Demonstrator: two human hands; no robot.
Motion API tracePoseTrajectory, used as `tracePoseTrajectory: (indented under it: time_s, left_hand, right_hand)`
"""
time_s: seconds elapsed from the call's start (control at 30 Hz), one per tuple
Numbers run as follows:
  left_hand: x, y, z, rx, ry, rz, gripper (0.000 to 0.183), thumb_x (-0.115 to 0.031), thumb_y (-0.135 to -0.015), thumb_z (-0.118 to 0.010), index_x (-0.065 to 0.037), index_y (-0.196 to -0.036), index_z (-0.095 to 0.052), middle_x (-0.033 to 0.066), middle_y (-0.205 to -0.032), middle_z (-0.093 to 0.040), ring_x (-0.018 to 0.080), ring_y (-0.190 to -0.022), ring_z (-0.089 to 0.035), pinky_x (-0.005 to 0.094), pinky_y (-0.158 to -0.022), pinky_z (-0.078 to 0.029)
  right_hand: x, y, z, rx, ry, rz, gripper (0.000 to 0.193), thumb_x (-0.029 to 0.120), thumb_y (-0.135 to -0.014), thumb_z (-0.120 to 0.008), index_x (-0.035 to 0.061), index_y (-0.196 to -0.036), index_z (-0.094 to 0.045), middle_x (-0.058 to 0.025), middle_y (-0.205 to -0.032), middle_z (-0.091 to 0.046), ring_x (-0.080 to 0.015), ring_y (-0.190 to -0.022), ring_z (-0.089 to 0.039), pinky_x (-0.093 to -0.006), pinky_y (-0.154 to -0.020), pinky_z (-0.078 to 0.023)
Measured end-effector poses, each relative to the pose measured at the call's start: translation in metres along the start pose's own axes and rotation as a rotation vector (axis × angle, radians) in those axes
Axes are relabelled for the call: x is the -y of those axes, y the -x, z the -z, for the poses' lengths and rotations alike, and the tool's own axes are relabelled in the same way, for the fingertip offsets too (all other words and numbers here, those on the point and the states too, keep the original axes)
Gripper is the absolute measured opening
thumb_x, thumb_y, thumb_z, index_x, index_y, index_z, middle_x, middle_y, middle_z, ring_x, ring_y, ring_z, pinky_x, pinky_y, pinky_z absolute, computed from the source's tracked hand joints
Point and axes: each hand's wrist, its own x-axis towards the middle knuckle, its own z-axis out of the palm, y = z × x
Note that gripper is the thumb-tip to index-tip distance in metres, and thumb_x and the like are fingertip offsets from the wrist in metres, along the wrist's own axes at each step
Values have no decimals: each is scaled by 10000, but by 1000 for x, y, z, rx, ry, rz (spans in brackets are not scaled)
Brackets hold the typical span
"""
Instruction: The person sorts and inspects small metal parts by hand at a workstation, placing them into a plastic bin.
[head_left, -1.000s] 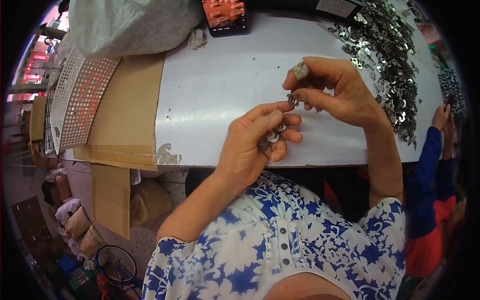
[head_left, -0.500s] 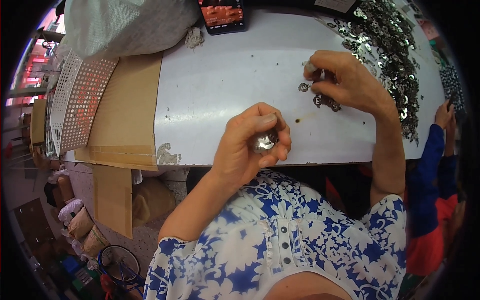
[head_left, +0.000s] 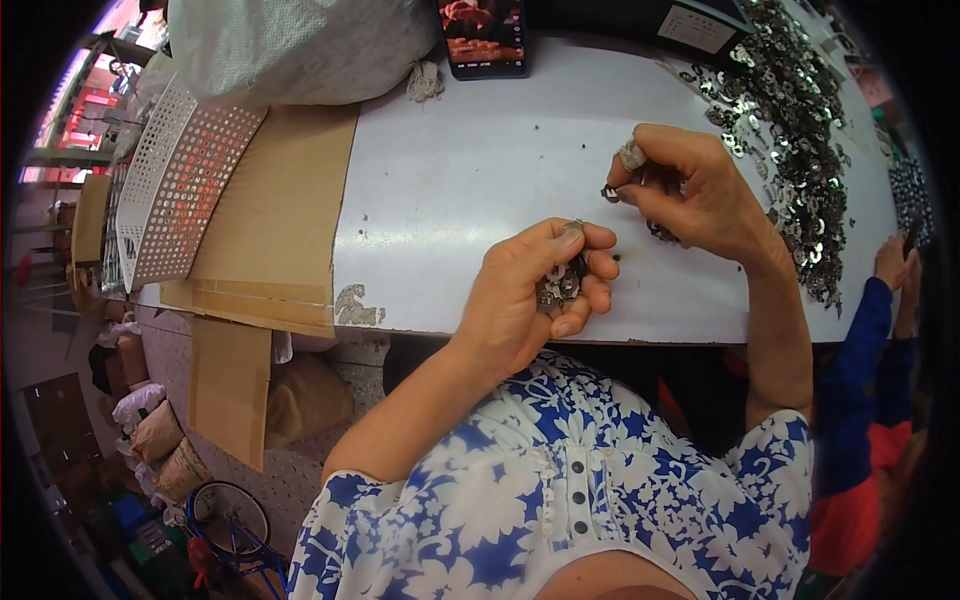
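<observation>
Metal parts point(head_left: 560, 283) cupped in curled left hand point(head_left: 530, 295); right hand point(head_left: 690, 190), at 1 o'clock, pinches one piece point(head_left: 610, 192)—best held by its edges.

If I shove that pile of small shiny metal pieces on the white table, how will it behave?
The pile of small shiny metal pieces lies loose, so it would probably scatter rather than move together. The pieces look thin and flat, so likely slide, not roll.

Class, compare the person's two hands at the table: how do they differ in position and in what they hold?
The left hand sits near the table's front edge, curled around a small bunch of metal pieces. The right hand is farther out over the white table, beside the heap of metal pieces, pinching one small piece at its fingertips. Both hold shiny metal parts.
</observation>
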Motion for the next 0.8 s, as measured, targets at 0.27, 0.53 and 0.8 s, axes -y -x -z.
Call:
tracePoseTrajectory:
  time_s: [0.27, 0.53, 0.8]
  left_hand:
    - [-1, -1, -2, 11, 58, 8, 367, -308, -1081, -490, 19, -1143, -646, 103, -917, -701, 139, -708, -682, 193, -459, -437]
    - [1, -2, -4, 20, -10, -6, 346, -263, -1065, -543, 46, -1163, -665, 90, -885, -697, 117, -647, -645, 188, -440, -432]
    - [1, 0, -3, 17, -56, -27, 386, -248, -1057, -562, 87, -1233, -639, 86, -881, -693, 110, -608, -617, 180, -402, -398]
  right_hand:
    - [10, 5, 4, 2, -101, 37, 178, 52, -828, -777, -34, -927, -657, -55, -765, -663, -113, -667, -630, -267, -594, -496]
    - [0, 11, 28, 226, 405, -212, 291, 193, -774, -799, -15, -873, -621, -120, -687, -618, -253, -626, -626, -377, -610, -499]
    - [2, 3, 5, 41, -91, 0, 63, 11, -878, -694, -23, -901, -646, -59, -731, -663, -116, -630, -628, -271, -565, -486]
